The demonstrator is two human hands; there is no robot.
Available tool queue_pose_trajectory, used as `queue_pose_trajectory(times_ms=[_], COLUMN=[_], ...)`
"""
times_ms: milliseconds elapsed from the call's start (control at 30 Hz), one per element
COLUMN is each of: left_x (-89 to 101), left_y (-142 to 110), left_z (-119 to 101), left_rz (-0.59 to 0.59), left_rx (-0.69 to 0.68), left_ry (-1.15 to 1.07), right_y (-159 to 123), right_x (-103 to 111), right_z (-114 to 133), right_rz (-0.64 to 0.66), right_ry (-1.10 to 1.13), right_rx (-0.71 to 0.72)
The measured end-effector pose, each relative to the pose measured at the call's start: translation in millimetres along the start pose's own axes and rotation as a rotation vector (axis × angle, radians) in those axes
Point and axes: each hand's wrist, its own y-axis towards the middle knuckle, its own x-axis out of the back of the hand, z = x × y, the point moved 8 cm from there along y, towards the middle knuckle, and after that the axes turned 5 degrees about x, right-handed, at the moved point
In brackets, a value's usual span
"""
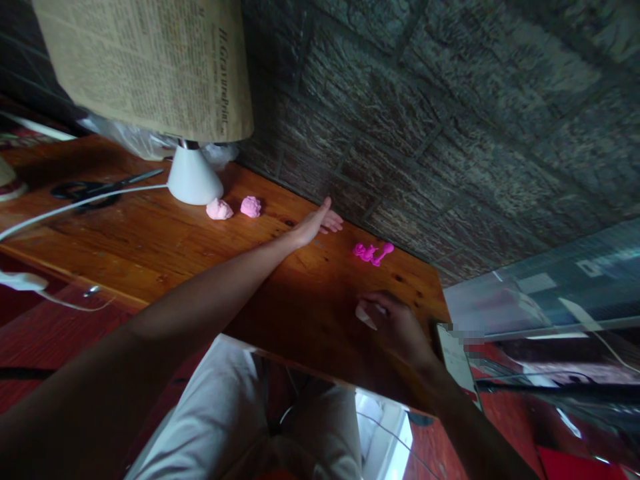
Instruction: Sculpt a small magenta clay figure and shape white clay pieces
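My left hand [317, 225] is stretched over the far part of the wooden table [300, 287], its fingers extended and thumb up, with nothing in it. To its right lies a bright magenta object [373, 253] of knobbly, joined shapes, apart from the hand. Nearer to me, my right hand [393, 320] is closed on a small white piece [367, 316], whose kind I cannot make out. Left of my left hand sit two pink lumps, a pale clay-like one [219, 209] and a pinker crumpled one [251, 207].
A lamp with a white base [195, 177] and newsprint shade [150, 67] stands at the back left, its white cable crossing the table. Black-handled scissors [87, 192] lie beside it. A stone-patterned wall [400, 133] borders the far edge. Some flat item [457, 357] is at the right end.
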Motion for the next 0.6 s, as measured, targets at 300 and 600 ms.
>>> queue_pose_trajectory(times_ms=[300,600], left_x=[2.5,-3.2], left_y=[1.6,2.3], left_z=[0.7,0.7], left_rz=[-0.017,0.014], left_rx=[0.013,-0.011], left_ry=[-0.050,-0.043], right_y=[11.8,29.0], right_x=[-34.2,-39.5], right_z=[40.7,7.6], right_rz=[0.054,0.105], right_ry=[-0.491,-0.455], right_rx=[0.287,0.295])
